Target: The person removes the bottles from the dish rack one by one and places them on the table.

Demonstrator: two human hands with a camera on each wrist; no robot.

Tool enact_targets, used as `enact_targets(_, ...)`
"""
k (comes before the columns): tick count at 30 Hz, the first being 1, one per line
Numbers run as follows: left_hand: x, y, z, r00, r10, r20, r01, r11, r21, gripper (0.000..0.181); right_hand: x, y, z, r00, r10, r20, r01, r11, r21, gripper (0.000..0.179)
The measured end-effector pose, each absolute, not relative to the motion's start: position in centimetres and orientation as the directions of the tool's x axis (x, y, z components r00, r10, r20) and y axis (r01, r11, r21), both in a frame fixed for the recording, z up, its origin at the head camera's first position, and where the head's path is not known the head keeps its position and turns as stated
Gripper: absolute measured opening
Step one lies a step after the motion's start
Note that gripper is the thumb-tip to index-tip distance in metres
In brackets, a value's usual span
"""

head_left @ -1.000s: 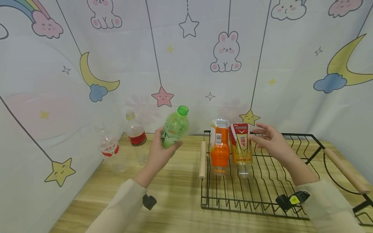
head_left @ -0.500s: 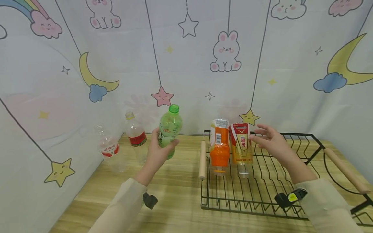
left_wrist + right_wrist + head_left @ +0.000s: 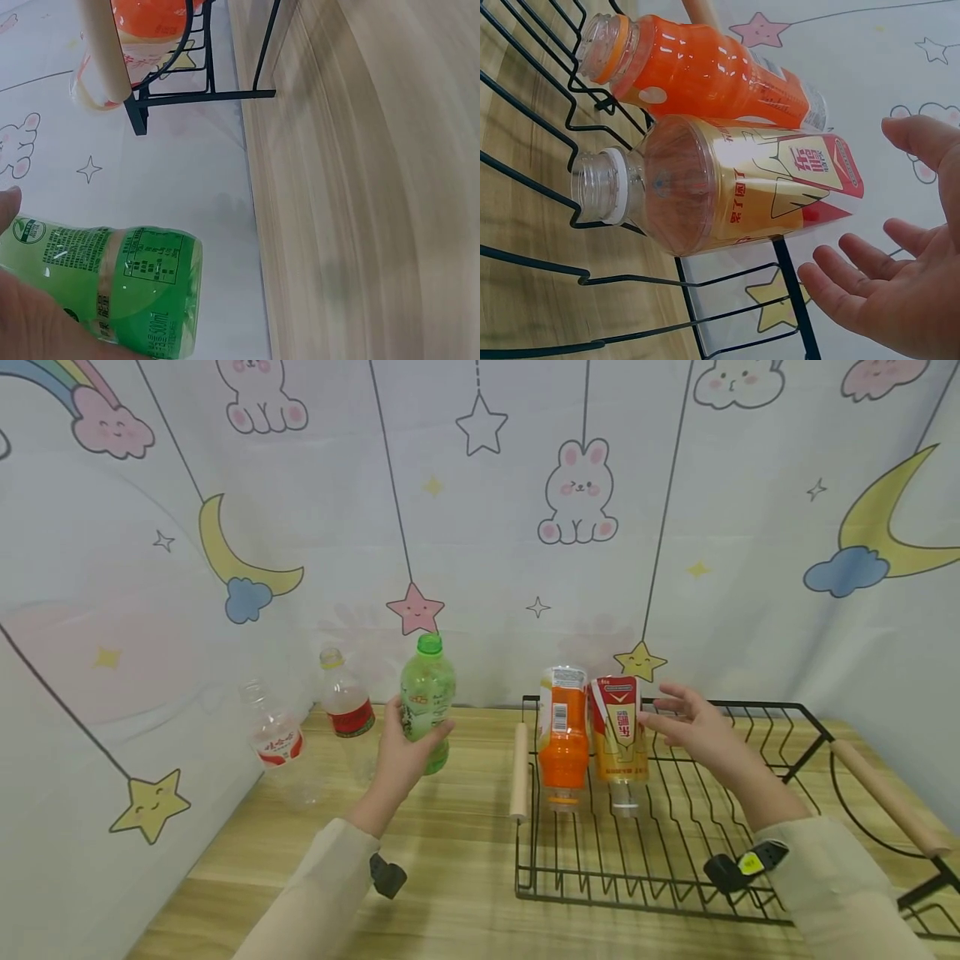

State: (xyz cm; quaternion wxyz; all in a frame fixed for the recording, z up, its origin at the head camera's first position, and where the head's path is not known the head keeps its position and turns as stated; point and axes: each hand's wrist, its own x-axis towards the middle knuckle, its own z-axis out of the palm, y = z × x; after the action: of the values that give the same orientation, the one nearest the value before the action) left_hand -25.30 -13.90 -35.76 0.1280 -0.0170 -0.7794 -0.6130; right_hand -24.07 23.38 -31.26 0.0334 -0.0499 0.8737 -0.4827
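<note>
Green plastic bottle (image 3: 429, 681) is upright, your left hand (image 3: 403, 752) wrapped round it, base off the table (image 3: 450, 868) afaict. Your right hand (image 3: 697, 727) is loose, holding nothing, beside the red-and-gold bottle (image 3: 621, 731); that and the orange bottle (image 3: 564, 743) sit neck-down, probably to drain.

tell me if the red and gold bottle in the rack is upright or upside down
Upside down: the red and gold bottle has its neck pointing down at the rack, base uppermost.
</note>
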Motion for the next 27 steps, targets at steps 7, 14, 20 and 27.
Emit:
enact_targets(7,-25.6,-14.2,-36.2,-0.971,-0.143,0.19,0.152,0.245,0.958,0.072,-24.3,23.3,-31.4,-0.989,-0.143,-0.041,-0.042,0.531,-0.846,0.091)
enact_targets(14,-25.8,-14.5,-36.7,-0.973,-0.159,0.166,0.125,0.238,0.963,0.074,-24.7,23.3,-31.6,-0.986,-0.144,-0.086,-0.005,0.536,-0.844,0.094)
enact_targets(20,-26.1,-14.7,-37.2,-0.975,-0.171,0.143,0.1,0.239,0.966,0.073,-24.9,23.2,-31.7,-0.984,-0.15,-0.1,0.007,0.521,-0.853,0.094)
enact_targets(27,-26.4,-14.8,-37.8,-0.975,-0.18,0.128,0.082,0.245,0.966,0.073,-25.1,23.0,-31.7,-0.981,-0.151,-0.12,0.022,0.531,-0.847,0.095)
